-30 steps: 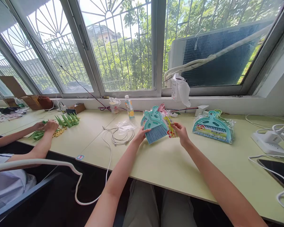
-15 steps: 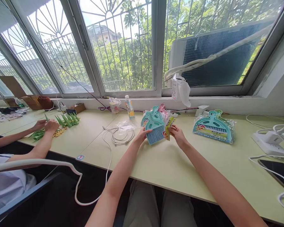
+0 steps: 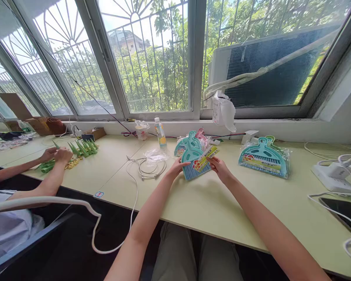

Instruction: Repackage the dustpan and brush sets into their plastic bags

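My left hand (image 3: 177, 168) is closed on the left edge of a teal dustpan-and-brush set (image 3: 192, 154), its blue bristles facing down and toward me, held a little above the table. Between the fingers of my right hand (image 3: 219, 167) is a yellow printed label card (image 3: 206, 158), tilted and lying across the front of the bristles. Just behind the held set are more wrapped sets, one teal (image 3: 179, 147) and one pink (image 3: 201, 135). Off to the right lies a bagged teal dustpan set (image 3: 263, 156) with its label on the front.
A drink bottle (image 3: 160, 132), a crumpled clear bag (image 3: 155, 155) and a coiled white cable (image 3: 148, 169) lie left of my hands. At right are a power strip (image 3: 335, 179) and a phone (image 3: 345, 212). A co-worker's hands (image 3: 61, 155) handle green pieces at far left.
The label card has swung from nearly upright beside the brush to a slant across the bristles. My right hand has shifted slightly; the dustpan set has turned a little.
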